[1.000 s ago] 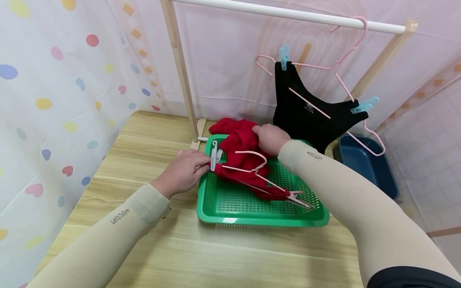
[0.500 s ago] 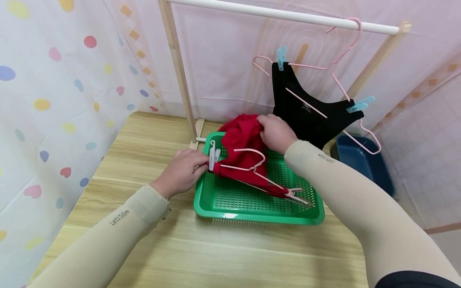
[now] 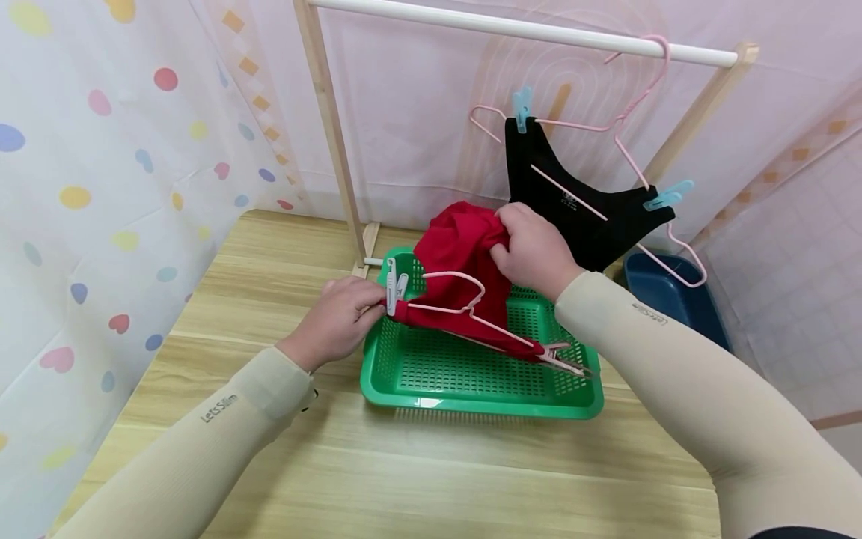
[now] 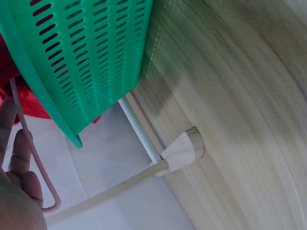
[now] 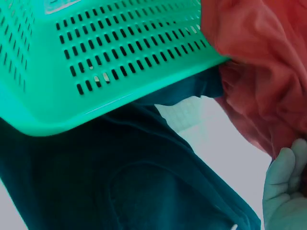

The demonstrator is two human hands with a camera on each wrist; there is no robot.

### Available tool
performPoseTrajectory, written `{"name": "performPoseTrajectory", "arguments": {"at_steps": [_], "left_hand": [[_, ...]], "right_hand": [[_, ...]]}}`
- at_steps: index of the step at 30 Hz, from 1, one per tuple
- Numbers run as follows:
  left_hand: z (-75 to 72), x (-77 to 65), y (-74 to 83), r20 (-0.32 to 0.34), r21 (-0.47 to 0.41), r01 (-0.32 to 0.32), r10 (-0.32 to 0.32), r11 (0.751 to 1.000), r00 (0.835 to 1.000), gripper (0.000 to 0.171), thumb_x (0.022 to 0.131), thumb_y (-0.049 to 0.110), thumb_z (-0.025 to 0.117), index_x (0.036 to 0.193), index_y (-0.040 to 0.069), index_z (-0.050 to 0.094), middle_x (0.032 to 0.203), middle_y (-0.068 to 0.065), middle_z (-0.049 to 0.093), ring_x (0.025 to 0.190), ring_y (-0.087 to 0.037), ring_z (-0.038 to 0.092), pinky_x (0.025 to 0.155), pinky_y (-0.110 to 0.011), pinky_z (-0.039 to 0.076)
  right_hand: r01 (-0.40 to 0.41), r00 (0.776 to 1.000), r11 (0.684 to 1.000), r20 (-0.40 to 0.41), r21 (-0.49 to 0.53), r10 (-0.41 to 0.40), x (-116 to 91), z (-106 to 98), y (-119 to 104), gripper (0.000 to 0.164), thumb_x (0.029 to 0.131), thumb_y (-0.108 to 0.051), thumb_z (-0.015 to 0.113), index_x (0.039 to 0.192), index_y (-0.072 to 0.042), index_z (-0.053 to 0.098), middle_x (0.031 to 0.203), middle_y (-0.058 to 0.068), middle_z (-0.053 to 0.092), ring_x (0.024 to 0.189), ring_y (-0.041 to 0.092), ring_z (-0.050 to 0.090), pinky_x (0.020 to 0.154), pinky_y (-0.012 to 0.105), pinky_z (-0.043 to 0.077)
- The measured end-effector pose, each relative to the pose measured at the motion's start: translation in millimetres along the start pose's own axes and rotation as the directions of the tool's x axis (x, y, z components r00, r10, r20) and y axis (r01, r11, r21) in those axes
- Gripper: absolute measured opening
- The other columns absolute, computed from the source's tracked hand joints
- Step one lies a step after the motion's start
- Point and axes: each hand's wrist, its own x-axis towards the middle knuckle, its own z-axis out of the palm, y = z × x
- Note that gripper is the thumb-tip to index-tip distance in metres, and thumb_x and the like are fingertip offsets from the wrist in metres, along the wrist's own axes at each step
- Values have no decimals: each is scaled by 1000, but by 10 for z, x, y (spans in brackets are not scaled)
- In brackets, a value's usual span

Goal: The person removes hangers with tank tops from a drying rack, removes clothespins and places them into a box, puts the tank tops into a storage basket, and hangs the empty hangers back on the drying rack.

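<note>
My left hand [image 3: 334, 322] holds the left end of a pink hanger [image 4: 36, 158] beside a whitish clothespin [image 3: 391, 287]. That clothespin grips one corner of a red garment [image 3: 461, 258], while a pale pink clothespin [image 3: 564, 361] grips the other corner. My right hand [image 3: 535, 251] pinches the garment's bunched far part between thumb and fingers. Garment and hanger lie over a green perforated basket [image 3: 471, 408]. In the right wrist view, red folds [image 5: 266, 67] hang beside the fingers. The garment's exact kind is hidden by its folds.
A drying rack with a white bar [image 3: 525, 28] stands behind the basket. From it hangs a black sleeveless top [image 3: 552, 202] on another pink hanger [image 3: 633, 101], held by blue clothespins [image 3: 521, 110]. A dark blue tub [image 3: 680, 307] sits at the right, beyond the wooden table [image 3: 431, 479].
My right hand has moved right and slightly nearer, drawing the red garment's far part up and right, off the basket's far left edge. My left hand has barely moved.
</note>
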Motion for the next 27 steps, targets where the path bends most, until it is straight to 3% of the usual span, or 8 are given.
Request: {"name": "performPoseTrajectory", "arguments": {"at_steps": [5,10,15,20,22,27], "left_hand": [[-2,-20,-23,-6,-18,-24,24,1000,1000,19,106,13,58,101,21,74,118,-2,76,119,-27,59,99,-51,36],[9,-40,-39,-1,-15,-37,37,999,999,19,106,13,58,104,20,75,120,-2,76,121,-28,59,101,-52,36],[22,-53,-42,4,-9,-38,38,999,999,19,105,12,59,104,20,76,120,-3,76,122,-28,60,102,-53,36],[24,-63,-38,7,-6,-35,35,999,999,19,105,12,58,106,18,76,120,-3,76,122,-28,60,101,-52,36],[25,-61,-40,10,-4,-33,33,999,999,19,105,12,58,107,18,76,121,-3,76,123,-28,60,101,-52,36],[20,-59,-35,12,-10,-28,28,1000,1000,19,105,11,58,107,18,76,121,-4,76,122,-29,60,102,-52,36]], "right_hand": [[84,990,996,111,-14,-82,-136,-44,3,3,94,-11,62,96,-9,63,98,8,63,84,25,55,74,38,49],[134,953,991,277,-7,-127,-216,-15,23,10,92,-10,70,101,-13,66,93,3,64,83,22,57,77,37,51],[166,902,986,408,-22,-143,-233,64,70,30,91,-8,76,121,-12,71,110,4,71,94,23,61,87,38,55],[136,856,991,504,1,-118,-202,101,100,48,91,-17,82,137,-13,68,129,7,71,111,24,65,100,41,56],[127,856,992,505,4,-112,-171,101,111,51,91,-23,84,137,-12,68,132,8,70,116,26,65,104,43,55],[110,909,993,409,-34,-87,-29,119,141,55,95,-26,80,144,-11,63,142,14,62,130,31,59,111,44,50]]}}
